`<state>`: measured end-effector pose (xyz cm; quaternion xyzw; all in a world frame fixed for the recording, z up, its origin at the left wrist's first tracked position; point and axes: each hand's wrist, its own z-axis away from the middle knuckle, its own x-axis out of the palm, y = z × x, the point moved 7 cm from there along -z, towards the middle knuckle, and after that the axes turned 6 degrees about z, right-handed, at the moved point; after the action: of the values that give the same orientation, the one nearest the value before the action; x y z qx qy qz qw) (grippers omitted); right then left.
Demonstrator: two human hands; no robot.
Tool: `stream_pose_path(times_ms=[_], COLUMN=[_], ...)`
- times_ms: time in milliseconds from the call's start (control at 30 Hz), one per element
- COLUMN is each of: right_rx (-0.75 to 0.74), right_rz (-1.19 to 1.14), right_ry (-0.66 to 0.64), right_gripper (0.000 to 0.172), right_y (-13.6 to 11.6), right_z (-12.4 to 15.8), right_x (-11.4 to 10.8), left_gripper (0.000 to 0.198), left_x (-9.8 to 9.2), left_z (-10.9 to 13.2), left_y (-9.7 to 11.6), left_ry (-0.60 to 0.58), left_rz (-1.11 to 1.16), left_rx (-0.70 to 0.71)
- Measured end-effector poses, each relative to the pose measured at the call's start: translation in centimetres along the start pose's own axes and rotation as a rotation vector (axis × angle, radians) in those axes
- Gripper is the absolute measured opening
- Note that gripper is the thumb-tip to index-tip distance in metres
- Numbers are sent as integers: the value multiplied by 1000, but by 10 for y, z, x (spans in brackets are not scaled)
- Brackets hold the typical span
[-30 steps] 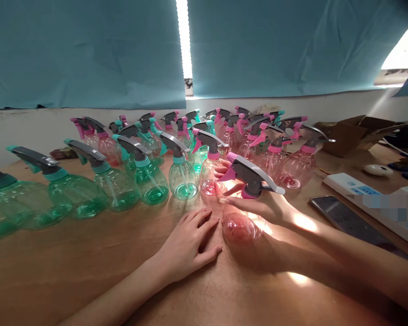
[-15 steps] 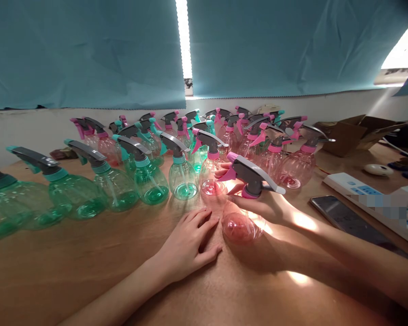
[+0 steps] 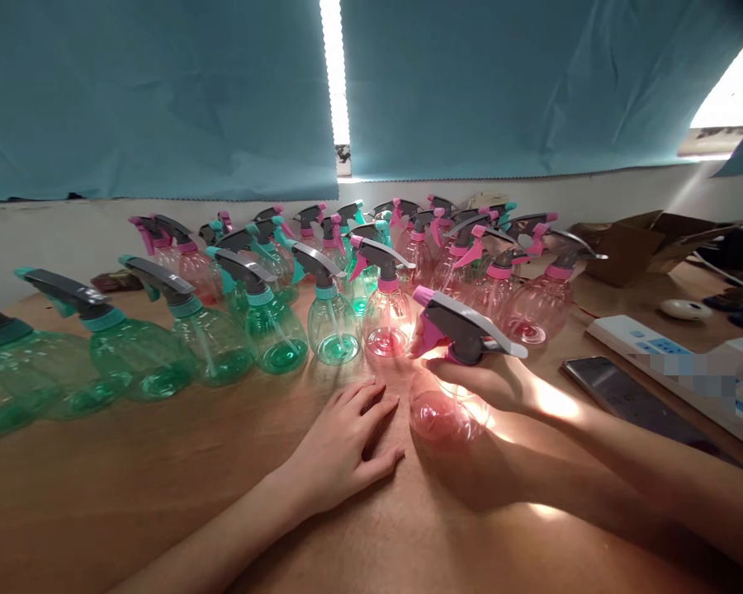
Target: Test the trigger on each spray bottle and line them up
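Observation:
My left hand point(image 3: 348, 450) lies flat on the wooden table with its fingers spread and nothing in it. Just right of it, my right hand point(image 3: 501, 378) is closed around the neck of a pink spray bottle point(image 3: 439, 417). This bottle has a grey head with a pink trigger and nozzle pointing left, and it tilts slightly. Some of my right fingers are hidden behind the bottle. Beyond it stands another pink spray bottle point(image 3: 389, 318), with a green spray bottle point(image 3: 334, 326) beside that one on the left.
Several green bottles point(image 3: 139, 355) line the left side, and more pink and green ones point(image 3: 418, 247) crowd behind. To the right lie a phone point(image 3: 619, 404), a white power strip point(image 3: 674, 363), a white computer mouse point(image 3: 686, 309) and an open cardboard box point(image 3: 631, 247). Blue cloth point(image 3: 161, 99) hangs at the back.
My right hand and its bottle have shifted slightly to the right, away from the pink bottle behind. Its fingers have curled in closer around the neck. My left hand has stayed put.

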<state>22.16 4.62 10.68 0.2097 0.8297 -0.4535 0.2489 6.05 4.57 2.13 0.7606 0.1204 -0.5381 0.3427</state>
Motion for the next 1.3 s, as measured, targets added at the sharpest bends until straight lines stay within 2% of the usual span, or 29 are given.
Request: stream_pose_path(times_ms=[100, 267, 367, 433, 533, 667, 767, 867, 1067, 1167, 1267, 1300], right_rx=[-21, -49, -68, -65, -20, 64, 50, 17, 96, 132, 243, 259], right_rz=[-85, -161, -211, -215, -230, -244, -187, -79, 207, 294, 209, 216], right_ry=[-103, -47, -109, -165, -181, -52, 43, 91, 153, 252, 304, 310], right_gripper=[11, 13, 12, 19, 30, 24, 19, 23, 30, 38, 50, 47], right_y=[-1, 4, 9, 13, 16, 15, 12, 10, 18, 34, 61, 66], right_z=[-7, -11, -10, -6, 2, 3, 1, 3, 20, 23, 17, 13], right_x=[11, 15, 19, 22, 23, 18, 14, 12, -1, -12, -19, -20], left_gripper=[51, 51, 51, 51, 51, 50, 50, 49, 48, 47, 46, 46], left_x=[0, -2, -2, -1, -1, -1, -1, -1, 0, 0, 0, 0], left_z=[0, -1, -1, -1, 0, 0, 0, 0, 0, 0, -2, -2], left_y=[0, 2, 3, 2, 2, 2, 3, 3, 1, 1, 1, 2], left_ry=[6, 26, 20, 14, 15, 31, 35, 36, 41, 35, 33, 38], left_rz=[-3, 2, -9, -21, -30, -29, -29, -26, -47, -63, -71, -72], left_rx=[1, 16, 11, 9, 10, 22, 22, 30, 39, 38, 30, 29])
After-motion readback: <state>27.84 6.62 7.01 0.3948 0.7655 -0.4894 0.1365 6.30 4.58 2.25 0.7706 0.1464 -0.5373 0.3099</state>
